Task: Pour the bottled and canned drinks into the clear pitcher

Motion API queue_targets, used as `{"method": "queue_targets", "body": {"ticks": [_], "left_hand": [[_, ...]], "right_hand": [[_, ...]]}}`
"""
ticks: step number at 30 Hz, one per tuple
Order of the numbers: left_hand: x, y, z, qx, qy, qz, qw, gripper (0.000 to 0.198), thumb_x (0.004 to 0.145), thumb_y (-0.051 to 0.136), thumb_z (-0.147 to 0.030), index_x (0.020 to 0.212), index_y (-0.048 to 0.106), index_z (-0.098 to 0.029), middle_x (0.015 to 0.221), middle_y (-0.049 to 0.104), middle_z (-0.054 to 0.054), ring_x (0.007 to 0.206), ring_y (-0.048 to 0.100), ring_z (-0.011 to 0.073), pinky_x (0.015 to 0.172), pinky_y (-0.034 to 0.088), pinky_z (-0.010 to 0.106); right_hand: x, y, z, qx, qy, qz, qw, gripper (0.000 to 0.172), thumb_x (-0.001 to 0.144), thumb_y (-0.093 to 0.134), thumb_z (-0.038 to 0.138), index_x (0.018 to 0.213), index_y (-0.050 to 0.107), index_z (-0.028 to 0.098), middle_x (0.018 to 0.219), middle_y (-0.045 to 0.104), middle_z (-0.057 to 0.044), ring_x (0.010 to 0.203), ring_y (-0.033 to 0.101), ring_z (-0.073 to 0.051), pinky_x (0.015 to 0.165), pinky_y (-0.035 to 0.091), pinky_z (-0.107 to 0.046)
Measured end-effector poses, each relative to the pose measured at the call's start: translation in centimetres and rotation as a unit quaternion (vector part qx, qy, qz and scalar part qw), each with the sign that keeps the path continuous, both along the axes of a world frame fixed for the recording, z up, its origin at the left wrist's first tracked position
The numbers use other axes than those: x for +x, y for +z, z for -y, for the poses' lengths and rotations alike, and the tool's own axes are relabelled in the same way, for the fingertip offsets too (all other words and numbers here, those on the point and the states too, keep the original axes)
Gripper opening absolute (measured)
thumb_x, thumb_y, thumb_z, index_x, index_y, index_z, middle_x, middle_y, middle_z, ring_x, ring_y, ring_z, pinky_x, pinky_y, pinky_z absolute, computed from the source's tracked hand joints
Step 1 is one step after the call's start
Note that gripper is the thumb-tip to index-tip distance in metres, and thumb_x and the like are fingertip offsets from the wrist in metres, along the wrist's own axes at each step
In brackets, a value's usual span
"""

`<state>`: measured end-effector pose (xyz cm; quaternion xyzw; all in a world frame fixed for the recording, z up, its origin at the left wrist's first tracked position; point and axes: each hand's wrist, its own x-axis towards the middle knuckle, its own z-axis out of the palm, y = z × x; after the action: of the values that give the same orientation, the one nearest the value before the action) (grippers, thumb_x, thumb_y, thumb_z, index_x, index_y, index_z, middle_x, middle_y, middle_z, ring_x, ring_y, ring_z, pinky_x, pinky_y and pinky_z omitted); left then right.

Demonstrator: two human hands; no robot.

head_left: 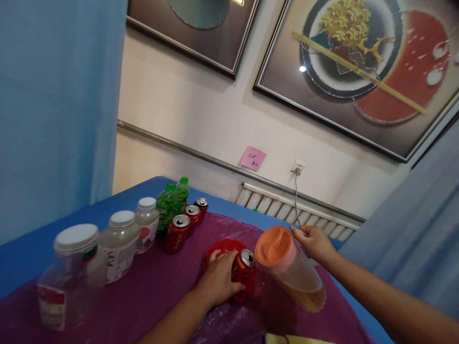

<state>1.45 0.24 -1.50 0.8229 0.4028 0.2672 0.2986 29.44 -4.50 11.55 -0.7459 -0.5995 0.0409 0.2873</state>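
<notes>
My left hand [221,279] is wrapped round a red soda can [241,268], whose opened silver top faces up. The can stands in or over a red scalloped dish [225,247]; the hand hides where its base rests. On the right, my right hand [315,243] grips a clear plastic pitcher [299,272] at its far side, where the handle is mostly hidden. The pitcher tilts toward the can, its orange lid [274,246] close to the can's top. Yellowish liquid lies in its lower part. No stream between pitcher and can is visible.
Left of the dish stand several red cans [177,234], green bottles [167,205] and clear jars with white lids [120,243]. A purple plastic sheet [150,296] covers part of the blue table [143,191]. A yellow item [297,339] lies at the front edge.
</notes>
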Motion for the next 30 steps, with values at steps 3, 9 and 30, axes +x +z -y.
{"method": "queue_targets", "body": {"ticks": [3,9,30], "left_hand": [[0.00,-0.04,-0.03,0.001,0.000,-0.001,1.000,0.082,0.057,0.088,-0.037,0.131,0.057,-0.023,0.138,0.064,0.012,0.133,0.054,0.0334,0.122,0.019,0.052],[0.02,-0.24,-0.13,0.002,0.000,-0.002,1.000,0.082,0.057,0.087,-0.037,0.132,0.056,-0.024,0.140,0.063,0.012,0.134,0.053,0.0330,0.122,0.017,0.052],[0.03,-0.08,-0.09,0.000,-0.004,0.000,1.000,0.080,0.057,0.087,-0.037,0.130,0.057,-0.025,0.139,0.064,0.011,0.134,0.053,0.0357,0.122,0.019,0.053]], "right_hand": [[0.07,0.01,-0.06,0.008,-0.001,0.004,1.000,0.051,0.081,0.047,0.065,0.055,0.030,0.025,0.049,0.027,0.006,0.043,0.032,-0.011,0.043,0.019,-0.025],[0.14,0.16,-0.04,0.007,0.002,0.014,1.000,0.050,0.082,0.046,0.064,0.054,0.031,0.025,0.049,0.028,0.005,0.046,0.031,-0.011,0.045,0.018,-0.025],[0.21,-0.08,-0.30,0.000,-0.002,0.014,1.000,0.050,0.084,0.046,0.063,0.054,0.031,0.025,0.048,0.029,0.005,0.043,0.037,-0.012,0.042,0.022,-0.024]]}}
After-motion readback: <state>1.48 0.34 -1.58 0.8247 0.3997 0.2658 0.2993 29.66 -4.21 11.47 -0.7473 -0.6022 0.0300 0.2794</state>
